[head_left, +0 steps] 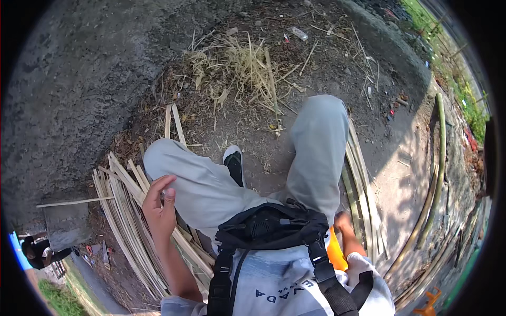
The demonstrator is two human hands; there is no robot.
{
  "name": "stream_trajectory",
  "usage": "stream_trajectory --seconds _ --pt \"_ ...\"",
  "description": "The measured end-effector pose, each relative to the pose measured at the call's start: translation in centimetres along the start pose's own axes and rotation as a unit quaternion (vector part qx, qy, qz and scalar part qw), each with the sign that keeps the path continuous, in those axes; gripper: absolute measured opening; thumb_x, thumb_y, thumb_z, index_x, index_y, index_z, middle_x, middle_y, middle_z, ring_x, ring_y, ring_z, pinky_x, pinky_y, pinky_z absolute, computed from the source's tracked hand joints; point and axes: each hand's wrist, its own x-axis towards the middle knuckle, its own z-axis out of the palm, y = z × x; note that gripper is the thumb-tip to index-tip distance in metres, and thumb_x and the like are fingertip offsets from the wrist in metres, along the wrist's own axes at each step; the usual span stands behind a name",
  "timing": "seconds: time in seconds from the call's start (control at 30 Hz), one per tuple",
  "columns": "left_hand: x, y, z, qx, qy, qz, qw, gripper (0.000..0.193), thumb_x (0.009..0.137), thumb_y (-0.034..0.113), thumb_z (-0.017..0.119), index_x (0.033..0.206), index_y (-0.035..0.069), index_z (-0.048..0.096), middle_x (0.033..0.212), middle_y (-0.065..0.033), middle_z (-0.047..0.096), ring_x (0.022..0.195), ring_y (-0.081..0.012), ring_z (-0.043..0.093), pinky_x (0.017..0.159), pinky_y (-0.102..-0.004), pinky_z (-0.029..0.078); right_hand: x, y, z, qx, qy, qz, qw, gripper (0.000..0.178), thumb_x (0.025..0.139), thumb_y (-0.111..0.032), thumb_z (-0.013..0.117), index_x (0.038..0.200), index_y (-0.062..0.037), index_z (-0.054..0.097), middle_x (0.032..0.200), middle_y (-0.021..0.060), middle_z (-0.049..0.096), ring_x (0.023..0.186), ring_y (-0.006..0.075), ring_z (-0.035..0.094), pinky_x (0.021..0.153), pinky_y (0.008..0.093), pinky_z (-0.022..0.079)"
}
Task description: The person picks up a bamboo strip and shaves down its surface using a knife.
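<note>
My left hand (pixel 159 208) is raised beside my left knee, its fingers bent and the thumb apart from them, with nothing in it. Below and around it lies a large bundle of long, pale split bamboo strips (pixel 121 231) on the ground at my left. My right hand (pixel 343 220) is down beside my right thigh, next to an orange object (pixel 336 250) that is mostly covered by my body. Its fingers are hidden, so any hold there cannot be seen. Close by, more bamboo strips (pixel 363 195) lie along my right leg.
A heap of dry shavings (pixel 247 68) lies ahead on the littered dirt. Grey concrete (pixel 95 68) rises at the left. Long green poles (pixel 438 152) lie at the right. A person in dark clothes (pixel 37 253) is at the far left, near scattered tools (pixel 105 255).
</note>
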Motion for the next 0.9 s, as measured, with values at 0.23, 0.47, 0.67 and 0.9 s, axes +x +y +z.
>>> stream_trajectory --seconds 0.23,0.47,0.67,0.9 --pt "-0.6 -5.2 3.4 -0.172 0.182 -0.085 0.964 0.015 0.090 0.005 0.061 0.103 -0.003 0.063 0.102 -0.0116 0.065 0.095 -0.0155 0.061 0.086 -0.0265 0.046 7.0 13.1 2.2 0.116 0.100 -0.137 0.979 0.028 0.080 -0.031 0.061 0.069 -0.0050 0.064 0.068 0.0146 0.065 0.066 0.0360 0.063 0.065 0.0475 0.050" --pt "-4.4 -9.5 0.9 -0.237 0.365 -0.121 0.892 0.014 0.093 0.006 0.057 0.102 -0.003 0.062 0.088 -0.0105 0.068 0.080 -0.0151 0.062 0.075 -0.0265 0.049 -1.8 1.9 -5.1 -0.036 0.156 0.003 0.987 0.030 0.081 -0.031 0.061 0.068 -0.0038 0.062 0.065 0.0141 0.063 0.063 0.0355 0.062 0.061 0.0472 0.048" --pt "-13.9 -25.1 3.6 -0.006 0.303 -0.294 0.907 0.021 0.087 0.012 0.062 0.104 0.000 0.063 0.082 -0.0081 0.065 0.078 -0.0182 0.062 0.072 -0.0293 0.049 -2.8 -1.0 -9.9 -0.060 0.263 -0.005 0.963 0.032 0.082 -0.031 0.061 0.067 -0.0027 0.060 0.063 0.0137 0.062 0.061 0.0351 0.060 0.059 0.0469 0.046" --pt "-23.3 -30.0 10.2 0.225 0.016 -0.551 0.803 0.054 0.077 0.022 0.070 0.123 0.007 0.046 0.125 -0.0159 0.049 0.119 -0.0363 0.048 0.094 -0.0486 0.043 -3.9 -3.9 -13.4 -0.054 0.362 -0.003 0.930 0.035 0.083 -0.032 0.062 0.066 -0.0015 0.058 0.061 0.0132 0.060 0.058 0.0346 0.059 0.055 0.0466 0.044"
